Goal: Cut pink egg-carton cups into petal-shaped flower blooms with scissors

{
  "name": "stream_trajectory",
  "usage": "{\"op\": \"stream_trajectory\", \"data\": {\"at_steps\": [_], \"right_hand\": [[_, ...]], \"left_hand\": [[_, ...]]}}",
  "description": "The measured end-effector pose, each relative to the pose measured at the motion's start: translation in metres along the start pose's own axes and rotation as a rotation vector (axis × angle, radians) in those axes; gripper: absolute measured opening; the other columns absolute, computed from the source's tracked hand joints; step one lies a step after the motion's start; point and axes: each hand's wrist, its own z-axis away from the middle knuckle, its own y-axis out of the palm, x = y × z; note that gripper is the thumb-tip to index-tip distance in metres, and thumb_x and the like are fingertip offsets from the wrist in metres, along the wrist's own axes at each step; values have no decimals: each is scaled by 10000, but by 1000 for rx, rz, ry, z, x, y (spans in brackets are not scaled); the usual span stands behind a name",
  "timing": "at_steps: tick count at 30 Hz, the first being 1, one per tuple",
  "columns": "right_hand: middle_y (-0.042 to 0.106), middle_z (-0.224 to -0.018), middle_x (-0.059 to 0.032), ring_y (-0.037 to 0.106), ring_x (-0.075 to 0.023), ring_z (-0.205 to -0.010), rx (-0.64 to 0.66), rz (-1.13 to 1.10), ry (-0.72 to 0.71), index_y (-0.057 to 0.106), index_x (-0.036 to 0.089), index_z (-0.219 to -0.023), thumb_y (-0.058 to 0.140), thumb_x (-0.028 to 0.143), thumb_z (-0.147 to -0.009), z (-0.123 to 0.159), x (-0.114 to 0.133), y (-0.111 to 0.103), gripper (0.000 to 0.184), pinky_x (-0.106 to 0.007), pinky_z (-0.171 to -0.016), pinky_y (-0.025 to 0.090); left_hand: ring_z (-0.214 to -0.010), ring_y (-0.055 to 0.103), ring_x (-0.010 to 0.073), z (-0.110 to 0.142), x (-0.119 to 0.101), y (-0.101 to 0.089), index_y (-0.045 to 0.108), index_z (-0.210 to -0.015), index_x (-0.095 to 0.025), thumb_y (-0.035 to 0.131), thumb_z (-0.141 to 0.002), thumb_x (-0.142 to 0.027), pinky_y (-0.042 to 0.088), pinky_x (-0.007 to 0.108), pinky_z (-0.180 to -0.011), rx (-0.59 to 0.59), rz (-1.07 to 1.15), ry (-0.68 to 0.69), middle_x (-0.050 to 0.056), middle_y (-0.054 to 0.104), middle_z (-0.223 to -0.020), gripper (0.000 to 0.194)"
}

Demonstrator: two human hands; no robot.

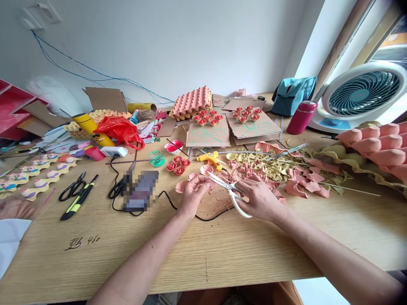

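Observation:
My left hand (pixel 193 192) pinches a small pink egg-carton piece, mostly hidden by the fingers. White-handled scissors (pixel 234 195) are in my right hand (pixel 260 199), fingers through the handles, blades pointing left at the pinched piece. Whether the blades are parted is hard to tell. Pink carton cups, one (pixel 180 187) left of my fingers and another (pixel 206 169) just beyond them, lie on the table. A cluster of red carton flowers (pixel 178 165) sits farther back, beside a yellow glue gun (pixel 210 159). Pink and yellow carton scraps (pixel 254 165) spread beyond my right hand.
Red flowers stand on two cardboard sheets (pixel 208 137). Stacked egg trays (pixel 375 146) and a fan (pixel 362 93) are at right. Black scissors (pixel 73 186), a utility knife (pixel 79 198) and a black cable (pixel 206 219) lie on the table. Another person's hand (pixel 17 207) rests at far left.

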Motion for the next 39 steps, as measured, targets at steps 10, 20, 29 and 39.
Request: {"op": "stream_trajectory", "data": {"at_steps": [10,20,29,39], "right_hand": [[674,-806,-50,591,-213,-769,19,105,34,629,186,-895,591,423,-941,-3,5,-7,244,-342,-767,303],[663,-853,-56,564,-220,-789,10,86,13,595,199,-886,593,442,-926,-4,8,-7,247,-352,-807,330],[650,-889,-71,547,-240,-822,20,81,0,561,207,-909,625,466,-888,-4,9,-7,268,-385,-890,370],[636,-836,-57,548,-235,-787,43,47,-18,549,208,-883,576,435,-900,-2,10,-7,229,-402,-888,364]], "left_hand": [[-778,647,154,3,3,-1,720,-836,-184,747,-809,-321,504,281,-756,48,31,-36,16,689,-789,142],[-781,655,165,5,4,3,732,-840,-190,782,-801,-362,519,348,-877,116,102,-62,15,711,-808,183],[-824,663,179,10,-1,8,727,-848,-193,784,-811,-342,507,352,-896,161,119,-68,12,708,-791,163],[-861,690,190,11,3,7,732,-892,-202,795,-802,-358,524,371,-907,167,141,-74,26,748,-886,190]]}}
